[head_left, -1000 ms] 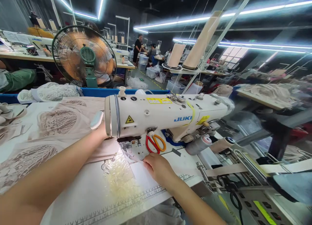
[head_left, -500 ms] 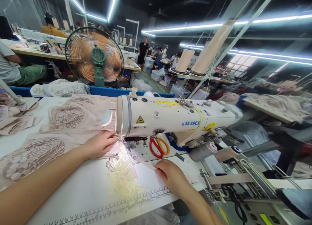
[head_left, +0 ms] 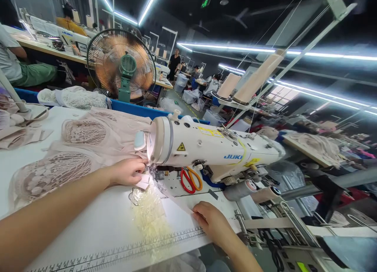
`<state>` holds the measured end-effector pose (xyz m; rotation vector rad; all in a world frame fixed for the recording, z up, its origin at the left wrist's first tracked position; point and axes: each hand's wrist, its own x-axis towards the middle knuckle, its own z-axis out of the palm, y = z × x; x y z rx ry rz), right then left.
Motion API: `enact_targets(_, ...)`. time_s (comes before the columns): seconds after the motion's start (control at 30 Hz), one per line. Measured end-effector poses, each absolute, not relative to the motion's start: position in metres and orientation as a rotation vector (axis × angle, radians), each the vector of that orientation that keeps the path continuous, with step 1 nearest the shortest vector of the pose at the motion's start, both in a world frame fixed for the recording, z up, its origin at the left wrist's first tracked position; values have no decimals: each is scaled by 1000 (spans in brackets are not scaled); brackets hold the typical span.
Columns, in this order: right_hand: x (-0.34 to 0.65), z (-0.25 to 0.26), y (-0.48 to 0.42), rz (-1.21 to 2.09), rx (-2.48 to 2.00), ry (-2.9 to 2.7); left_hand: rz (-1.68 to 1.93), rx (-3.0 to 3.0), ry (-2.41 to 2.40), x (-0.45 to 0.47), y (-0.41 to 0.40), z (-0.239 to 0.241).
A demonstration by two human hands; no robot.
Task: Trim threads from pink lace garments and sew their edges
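Note:
My left hand (head_left: 127,171) is beside the needle area of the white sewing machine (head_left: 188,142), fingers curled and closed on the edge of a beige lace garment (head_left: 113,140). The garment's lace cups spread over the table to the left. At the front of the machine my right hand (head_left: 212,221) pinches a pale fabric strip (head_left: 178,203) that runs up toward the presser foot. Its fingertips partly hide the strip. Scissors with one red and one orange handle (head_left: 187,180) lie on the machine bed, touched by neither hand.
A crinkled clear plastic piece (head_left: 150,209) lies on the white table near a printed ruler (head_left: 141,246). Thread cones (head_left: 249,189) lie right of the machine, beside a metal strip guide (head_left: 290,225). Behind stands a large fan (head_left: 122,66); other people sit farther back.
The view has shifted, moving the machine slightly right in the picture. My left hand's fingers are more curled at the fabric edge. My right hand still holds the strip, slightly farther from the needle.

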<state>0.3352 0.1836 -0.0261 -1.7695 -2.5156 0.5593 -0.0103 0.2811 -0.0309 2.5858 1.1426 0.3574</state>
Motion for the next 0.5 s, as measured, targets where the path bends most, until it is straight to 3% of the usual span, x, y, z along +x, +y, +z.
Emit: enact_targets(0.5, 339, -24, 181, 510, -1798, -2542, 306, 2529, 1140, -10, 276, -26)
